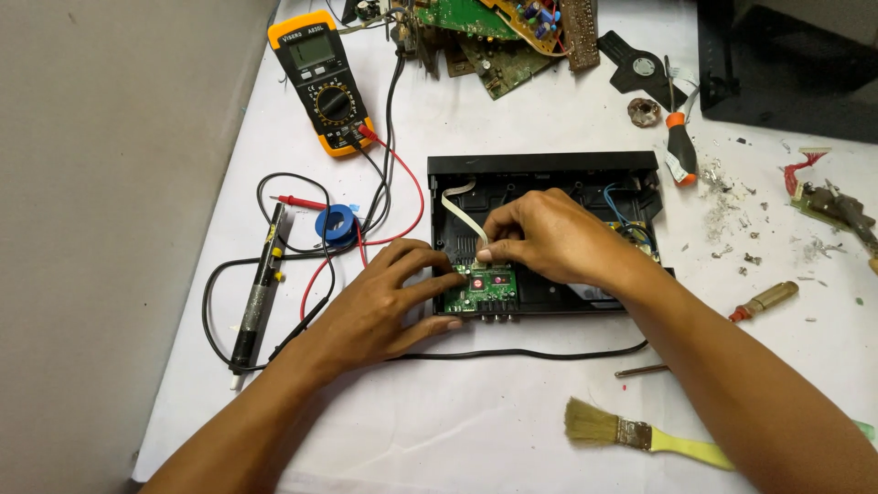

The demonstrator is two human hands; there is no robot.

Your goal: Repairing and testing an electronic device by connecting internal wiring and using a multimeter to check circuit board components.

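A black open device case (pixel 549 166) lies in the middle of the white table. A small green circuit board (pixel 489 289) sits at its near edge. My left hand (pixel 380 302) rests beside the case, fingertips pressing on the board's left end. My right hand (pixel 549 236) reaches over the case and pinches the end of a flat white ribbon cable (pixel 455 212) right above the board. Blue wires (pixel 620 209) show inside the case behind my right hand.
A yellow multimeter (pixel 322 80) with red and black leads stands far left, a black soldering tool (pixel 259 291) and blue solder spool (pixel 335 223) near it. Loose circuit boards (pixel 498 37) lie at the back. An orange-handled screwdriver (pixel 679 146), a wooden-handled tool (pixel 766 299) and a paintbrush (pixel 640 434) lie right.
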